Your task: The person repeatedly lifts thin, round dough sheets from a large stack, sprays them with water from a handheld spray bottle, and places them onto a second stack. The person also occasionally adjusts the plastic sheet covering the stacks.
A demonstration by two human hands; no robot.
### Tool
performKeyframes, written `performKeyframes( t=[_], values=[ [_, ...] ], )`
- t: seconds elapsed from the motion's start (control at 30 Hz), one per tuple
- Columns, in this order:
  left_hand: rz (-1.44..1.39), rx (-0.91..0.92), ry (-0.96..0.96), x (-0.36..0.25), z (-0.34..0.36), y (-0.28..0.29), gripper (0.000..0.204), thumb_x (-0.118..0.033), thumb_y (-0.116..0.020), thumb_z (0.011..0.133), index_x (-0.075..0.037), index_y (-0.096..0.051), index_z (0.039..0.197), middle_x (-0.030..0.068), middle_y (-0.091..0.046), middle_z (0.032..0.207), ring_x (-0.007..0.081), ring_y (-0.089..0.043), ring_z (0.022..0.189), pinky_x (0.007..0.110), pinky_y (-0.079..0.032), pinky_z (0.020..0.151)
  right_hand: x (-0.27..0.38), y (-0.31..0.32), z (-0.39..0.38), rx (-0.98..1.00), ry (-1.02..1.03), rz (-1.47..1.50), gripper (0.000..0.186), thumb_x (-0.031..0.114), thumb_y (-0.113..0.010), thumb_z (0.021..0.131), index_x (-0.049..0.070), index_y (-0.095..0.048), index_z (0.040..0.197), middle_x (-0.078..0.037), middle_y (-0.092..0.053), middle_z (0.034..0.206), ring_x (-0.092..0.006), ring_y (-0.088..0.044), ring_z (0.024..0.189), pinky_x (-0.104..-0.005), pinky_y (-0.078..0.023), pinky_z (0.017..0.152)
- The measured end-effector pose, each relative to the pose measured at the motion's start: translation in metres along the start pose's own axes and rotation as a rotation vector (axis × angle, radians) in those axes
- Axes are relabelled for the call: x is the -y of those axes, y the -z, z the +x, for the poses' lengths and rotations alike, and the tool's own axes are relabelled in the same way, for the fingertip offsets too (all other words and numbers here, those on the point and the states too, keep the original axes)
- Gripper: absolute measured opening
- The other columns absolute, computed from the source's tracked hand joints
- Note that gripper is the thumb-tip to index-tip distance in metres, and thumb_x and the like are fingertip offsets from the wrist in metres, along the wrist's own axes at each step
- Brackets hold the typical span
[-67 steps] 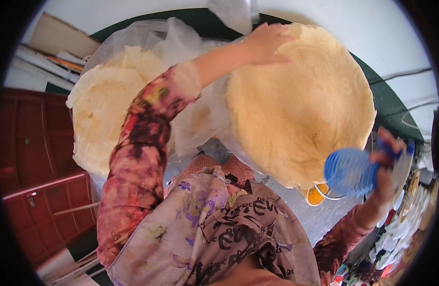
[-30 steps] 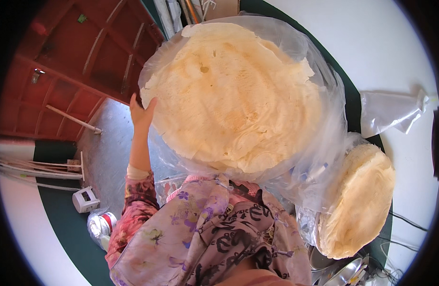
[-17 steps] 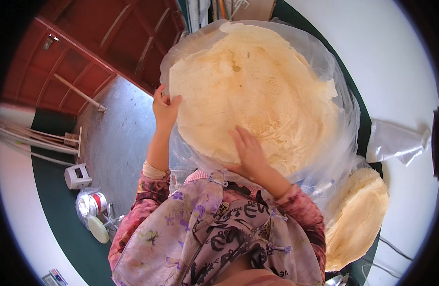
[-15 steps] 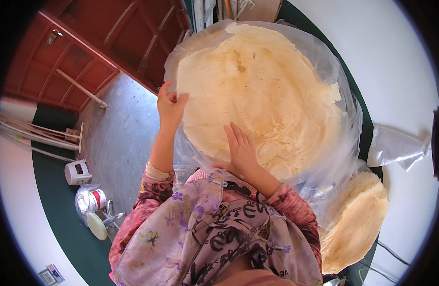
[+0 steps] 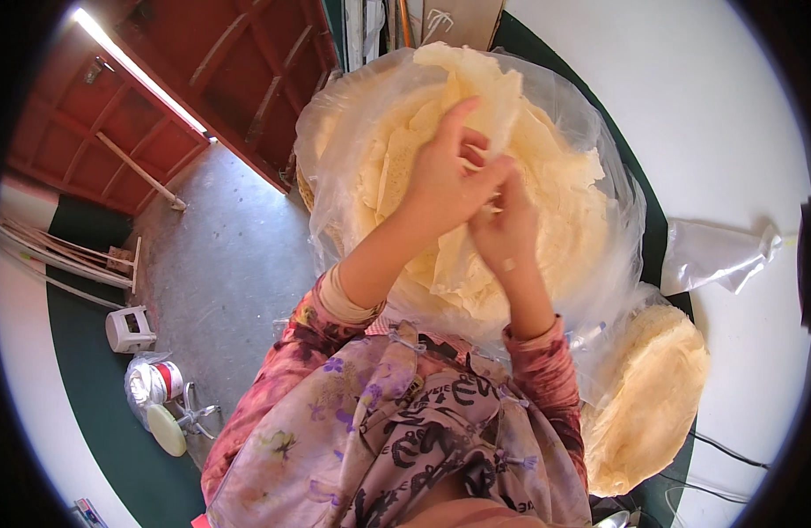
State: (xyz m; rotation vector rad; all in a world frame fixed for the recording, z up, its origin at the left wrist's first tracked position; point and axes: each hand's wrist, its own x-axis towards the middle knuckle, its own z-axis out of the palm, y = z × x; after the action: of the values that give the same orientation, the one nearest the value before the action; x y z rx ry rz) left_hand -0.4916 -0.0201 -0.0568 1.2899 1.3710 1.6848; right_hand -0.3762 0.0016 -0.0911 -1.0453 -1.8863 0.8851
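A stack of large, thin, round flatbreads (image 5: 564, 220) lies in a clear plastic bag in front of me. The top flatbread (image 5: 484, 75) is lifted and creased, gathered toward the middle of the stack. My left hand (image 5: 445, 180) is over the middle, fingers curled and closed on the raised flatbread. My right hand (image 5: 508, 224) meets it there from the right, fingers bent in around the same sheet. Its fingertips are partly hidden behind my left hand and blurred.
The clear plastic bag (image 5: 630, 189) spreads around the stack. Another stack of flatbreads (image 5: 647, 400) stands at lower right by the wall. On the left are red doors (image 5: 238, 79), a white stool (image 5: 130, 329) and a white bucket (image 5: 156, 383). A plastic bag (image 5: 718, 255) hangs on the right wall.
My left hand has moved right from the stack's left edge, bringing the top flatbread's edge over to the middle. My right hand has moved up and right to meet it.
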Motion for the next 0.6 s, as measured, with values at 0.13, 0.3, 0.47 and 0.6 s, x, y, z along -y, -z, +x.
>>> performKeyframes(
  t=[0.13, 0.3, 0.47, 0.6],
  values=[
    [-0.113, 0.008, -0.182, 0.017, -0.028, -0.024, 0.065, -0.009, -0.073, 0.081, -0.004, -0.04, 0.137, 0.0108, -0.053, 0.124, 0.0175, -0.054, 0.107, 0.032, -0.043, 0.094, -0.016, 0.053, 0.033, 0.095, -0.077, 0.208, 0.031, 0.01, -0.062, 0.083, -0.002, -0.06, 0.111, -0.013, -0.07, 0.092, -0.0199, -0.066, 0.078, -0.0318, -0.052, 0.071],
    [-0.285, -0.24, 0.073, 0.074, -0.062, -0.025, 0.06, -0.008, -0.071, 0.082, -0.004, -0.042, 0.133, 0.0087, -0.051, 0.128, 0.0173, -0.05, 0.114, 0.032, -0.04, 0.097, -0.001, 0.141, 0.1, 0.165, -0.28, 0.367, 0.031, 0.013, -0.063, 0.084, -0.002, -0.061, 0.112, -0.007, -0.068, 0.093, -0.0156, -0.063, 0.074, -0.0284, -0.052, 0.071],
    [-0.579, -0.092, 0.502, 0.099, -0.08, -0.054, 0.063, -0.022, -0.069, 0.086, -0.002, -0.037, 0.137, 0.0124, -0.045, 0.133, 0.0217, -0.047, 0.118, 0.037, -0.038, 0.101, 0.044, 0.29, 0.099, 0.173, -0.275, 0.601, 0.034, 0.02, -0.051, 0.096, -0.004, -0.057, 0.118, -0.012, -0.067, 0.102, -0.0187, -0.066, 0.083, -0.0321, -0.056, 0.075],
    [-0.704, 0.147, 0.794, 0.081, -0.083, -0.122, 0.073, -0.038, -0.071, 0.085, -0.003, -0.034, 0.138, 0.0168, -0.042, 0.134, 0.0284, -0.046, 0.122, 0.04, -0.038, 0.102, 0.043, 0.432, 0.024, 0.142, -0.236, 0.775, 0.041, 0.026, -0.044, 0.099, -0.007, -0.052, 0.122, -0.016, -0.066, 0.107, -0.0241, -0.067, 0.093, -0.0374, -0.057, 0.08]
  ],
)
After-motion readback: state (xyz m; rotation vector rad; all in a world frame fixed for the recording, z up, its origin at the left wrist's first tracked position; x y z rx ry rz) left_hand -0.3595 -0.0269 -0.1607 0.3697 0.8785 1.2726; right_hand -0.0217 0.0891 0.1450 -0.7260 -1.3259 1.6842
